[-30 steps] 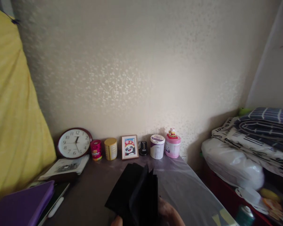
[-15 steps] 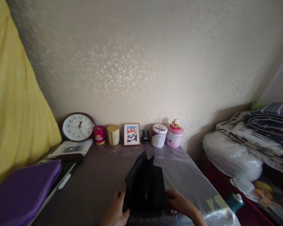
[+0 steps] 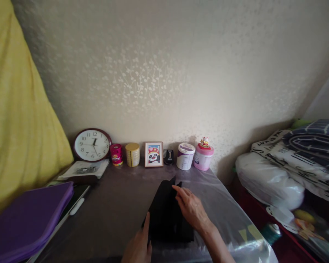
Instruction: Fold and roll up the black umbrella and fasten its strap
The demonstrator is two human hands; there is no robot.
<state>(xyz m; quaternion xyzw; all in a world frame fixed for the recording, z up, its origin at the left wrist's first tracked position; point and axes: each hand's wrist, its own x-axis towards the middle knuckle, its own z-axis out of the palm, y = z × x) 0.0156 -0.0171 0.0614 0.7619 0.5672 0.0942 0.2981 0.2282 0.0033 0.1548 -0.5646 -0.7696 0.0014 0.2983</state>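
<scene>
A black, thin, creased thing with folded flaps (image 3: pixel 164 208) lies on the table in front of me; whether it is paper or cloth, I cannot tell. My left hand (image 3: pixel 139 241) grips its lower left edge, thumb on top and the other fingers mostly hidden. Across its upper right part rests my right hand (image 3: pixel 192 208), with the fingers stretched forward and lying on the flaps. Two small points of the black sheet stick up just beyond those fingertips.
Along the wall stand a clock (image 3: pixel 92 145), a red tin (image 3: pixel 116 154), a yellow-lidded can (image 3: pixel 133 154), a panda picture frame (image 3: pixel 154 154) and two tubs (image 3: pixel 185 157). Purple folders (image 3: pixel 35 219) lie left. A white plastic bag (image 3: pixel 268 179) and folded bedding (image 3: pixel 315 142) are on the right.
My right hand has moved from the lower right edge up onto the flaps. The black sheet, which stood up in peaks, now lies flatter. The left hand keeps its edge.
</scene>
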